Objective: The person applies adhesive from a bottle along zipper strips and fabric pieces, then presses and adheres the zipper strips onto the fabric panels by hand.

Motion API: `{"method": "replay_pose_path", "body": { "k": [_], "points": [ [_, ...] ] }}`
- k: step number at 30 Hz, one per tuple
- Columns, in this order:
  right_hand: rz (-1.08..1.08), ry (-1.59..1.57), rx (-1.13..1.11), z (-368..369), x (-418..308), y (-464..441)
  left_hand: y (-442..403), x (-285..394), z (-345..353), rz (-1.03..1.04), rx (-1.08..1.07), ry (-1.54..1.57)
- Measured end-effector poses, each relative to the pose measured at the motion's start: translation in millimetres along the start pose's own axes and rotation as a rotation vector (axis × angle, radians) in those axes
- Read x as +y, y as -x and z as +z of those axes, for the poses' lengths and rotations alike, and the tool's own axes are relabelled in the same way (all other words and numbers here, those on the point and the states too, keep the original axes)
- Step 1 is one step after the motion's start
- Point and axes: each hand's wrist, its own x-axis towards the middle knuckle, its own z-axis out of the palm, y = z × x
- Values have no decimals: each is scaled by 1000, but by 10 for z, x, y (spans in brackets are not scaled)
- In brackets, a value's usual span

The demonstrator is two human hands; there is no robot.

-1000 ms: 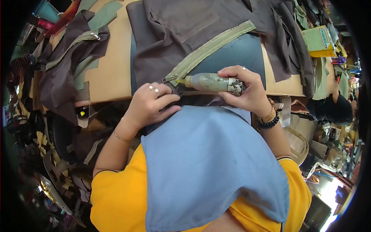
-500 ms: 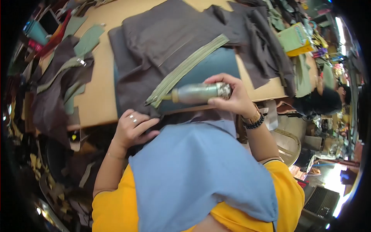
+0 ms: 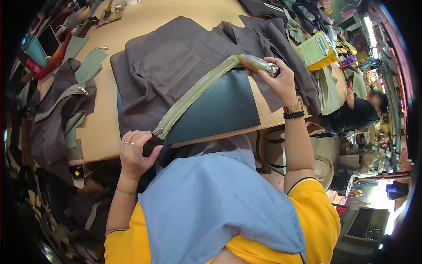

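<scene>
My right hand [image 3: 283,81] is wrapped round a cloudy squeeze bottle [image 3: 256,64] with a yellowish nozzle, tilted on its side. Its tip is at the far end of an olive-green zipper [image 3: 196,96], which runs diagonally along the edge of a dark brown fabric piece [image 3: 154,61]. At the zipper's near end, by the metal slider, my left hand [image 3: 134,154] pinches a corner of the brown fabric between thumb and fingers. A dark flat board [image 3: 215,112] lies under the fabric and zipper.
On the left of the tan table [image 3: 103,127] lies another brown piece with a zipper [image 3: 61,99]. More brown fabric [image 3: 288,57] and a green-yellow box [image 3: 317,50] are at the right. A co-worker [image 3: 351,116] in dark clothing is beyond the right edge.
My right hand has carried the bottle up and right, from the zipper's near end to its far end. My left hand has shifted slightly left, at the near corner.
</scene>
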Motion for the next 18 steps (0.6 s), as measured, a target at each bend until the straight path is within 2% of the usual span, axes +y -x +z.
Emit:
{"method": "replay_pose_path", "body": {
  "k": [12, 18],
  "points": [
    [0, 123, -80, 8, 42, -99, 32, -21, 0, 41, 4, -38],
    [-61, 48, -91, 36, 29, -108, 26, -15, 4, 21, 2, -47]
  ]
}}
